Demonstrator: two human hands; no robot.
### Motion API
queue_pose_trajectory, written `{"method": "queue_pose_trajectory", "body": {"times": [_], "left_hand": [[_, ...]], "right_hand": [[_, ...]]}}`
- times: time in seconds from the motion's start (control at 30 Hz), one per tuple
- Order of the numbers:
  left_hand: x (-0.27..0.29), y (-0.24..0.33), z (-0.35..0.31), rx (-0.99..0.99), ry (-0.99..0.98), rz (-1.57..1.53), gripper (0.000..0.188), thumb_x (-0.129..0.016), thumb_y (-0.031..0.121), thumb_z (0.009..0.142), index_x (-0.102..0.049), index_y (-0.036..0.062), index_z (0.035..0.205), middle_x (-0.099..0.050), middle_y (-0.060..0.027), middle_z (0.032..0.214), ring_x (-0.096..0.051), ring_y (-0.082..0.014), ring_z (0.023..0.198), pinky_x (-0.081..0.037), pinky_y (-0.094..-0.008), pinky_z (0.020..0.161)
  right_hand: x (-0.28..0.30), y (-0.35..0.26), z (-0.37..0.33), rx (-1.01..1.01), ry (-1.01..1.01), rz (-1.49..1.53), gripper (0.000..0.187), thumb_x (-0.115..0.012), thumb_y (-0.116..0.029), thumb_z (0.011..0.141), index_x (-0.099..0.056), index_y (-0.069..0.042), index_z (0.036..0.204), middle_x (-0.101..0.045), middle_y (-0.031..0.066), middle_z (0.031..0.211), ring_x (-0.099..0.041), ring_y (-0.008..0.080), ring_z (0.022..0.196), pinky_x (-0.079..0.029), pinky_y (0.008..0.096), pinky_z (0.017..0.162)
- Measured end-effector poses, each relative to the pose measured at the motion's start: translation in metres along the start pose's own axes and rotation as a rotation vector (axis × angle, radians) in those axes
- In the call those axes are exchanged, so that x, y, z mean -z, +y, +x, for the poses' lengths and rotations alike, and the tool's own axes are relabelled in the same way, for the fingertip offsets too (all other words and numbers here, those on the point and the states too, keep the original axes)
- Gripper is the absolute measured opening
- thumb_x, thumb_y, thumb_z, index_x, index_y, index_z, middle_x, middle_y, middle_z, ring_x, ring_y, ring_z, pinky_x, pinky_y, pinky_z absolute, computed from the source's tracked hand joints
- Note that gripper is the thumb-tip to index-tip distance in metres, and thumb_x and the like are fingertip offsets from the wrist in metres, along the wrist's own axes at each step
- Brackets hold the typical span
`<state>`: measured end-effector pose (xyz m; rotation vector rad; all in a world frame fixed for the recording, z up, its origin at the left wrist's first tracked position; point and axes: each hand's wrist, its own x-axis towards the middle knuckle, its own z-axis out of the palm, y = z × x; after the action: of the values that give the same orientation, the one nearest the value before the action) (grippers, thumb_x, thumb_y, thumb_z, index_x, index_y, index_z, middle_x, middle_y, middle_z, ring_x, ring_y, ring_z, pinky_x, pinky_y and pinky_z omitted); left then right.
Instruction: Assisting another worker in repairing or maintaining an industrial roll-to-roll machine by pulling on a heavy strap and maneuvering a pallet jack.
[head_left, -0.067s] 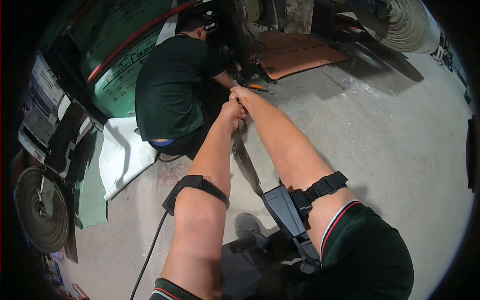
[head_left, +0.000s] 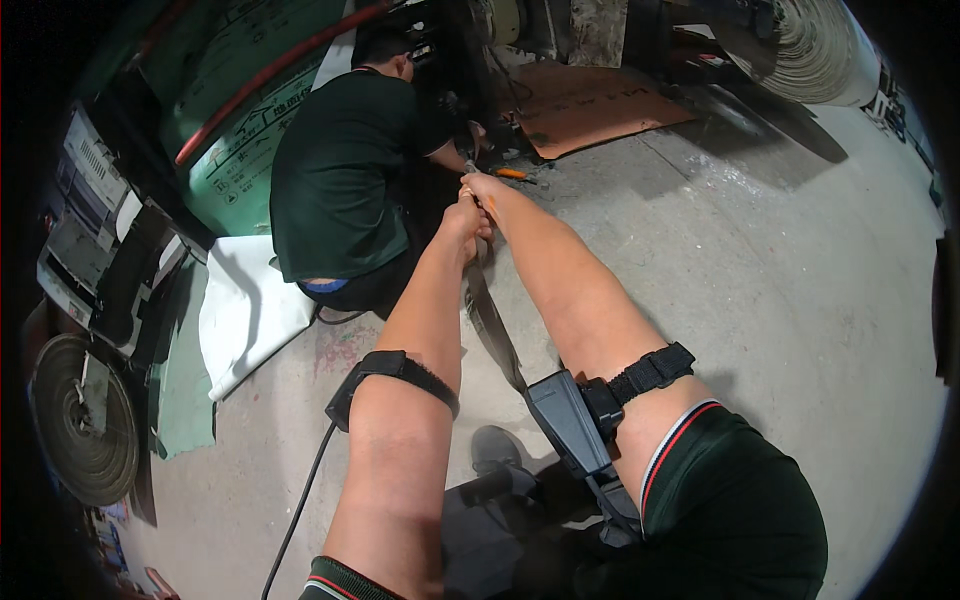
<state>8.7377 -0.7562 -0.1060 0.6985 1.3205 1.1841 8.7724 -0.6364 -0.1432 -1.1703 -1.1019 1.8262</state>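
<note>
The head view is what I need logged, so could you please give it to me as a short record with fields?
Left hand: closed on a grey-brown strap
Right hand: closed on the same strap, against the left hand and farther out
Strap: slopes from the hands down toward the right forearm
Forearms: a black device strapped on the right, another on the left
Co-worker: crouching ahead, to the left
Left side: white sheet, coiled roll
Upper right: large roll
</note>
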Motion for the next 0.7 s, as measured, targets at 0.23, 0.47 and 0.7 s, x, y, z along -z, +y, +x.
{"method": "queue_pose_trajectory", "body": {"times": [0.23,0.47,0.7], "left_hand": [[-0.001,-0.003,0.007,0.0,-0.01,0.01,0.039,-0.027,0.039,0.094,-0.037,0.0098,0.071,-0.031,0.0032,0.056,-0.026,-0.0063,0.045,-0.027,-0.021,0.04],[-0.001,-0.003,0.007,0.002,0.004,0.019,0.039,-0.026,0.04,0.094,-0.037,0.0095,0.071,-0.032,0.0028,0.057,-0.025,-0.007,0.045,-0.027,-0.0211,0.04],[-0.002,-0.003,0.004,0.007,0.001,0.02,0.039,-0.026,0.041,0.094,-0.036,0.0102,0.072,-0.03,0.0038,0.057,-0.024,-0.0064,0.044,-0.026,-0.0205,0.039]], "right_hand": [[0.009,0.003,-0.007,-0.045,0.022,-0.062,0.029,-0.047,-0.036,0.083,-0.053,-0.01,0.073,-0.048,0.0061,0.059,-0.039,0.0155,0.043,-0.032,0.0318,0.039],[0.007,0.004,-0.006,-0.07,0.051,-0.05,0.027,-0.047,-0.035,0.083,-0.056,-0.009,0.08,-0.051,0.0084,0.067,-0.043,0.0171,0.049,-0.035,0.0333,0.043],[0.01,0.007,0.008,-0.07,0.032,-0.086,0.029,-0.047,-0.036,0.083,-0.057,-0.009,0.078,-0.052,0.0081,0.068,-0.043,0.0167,0.051,-0.035,0.034,0.044]]}}
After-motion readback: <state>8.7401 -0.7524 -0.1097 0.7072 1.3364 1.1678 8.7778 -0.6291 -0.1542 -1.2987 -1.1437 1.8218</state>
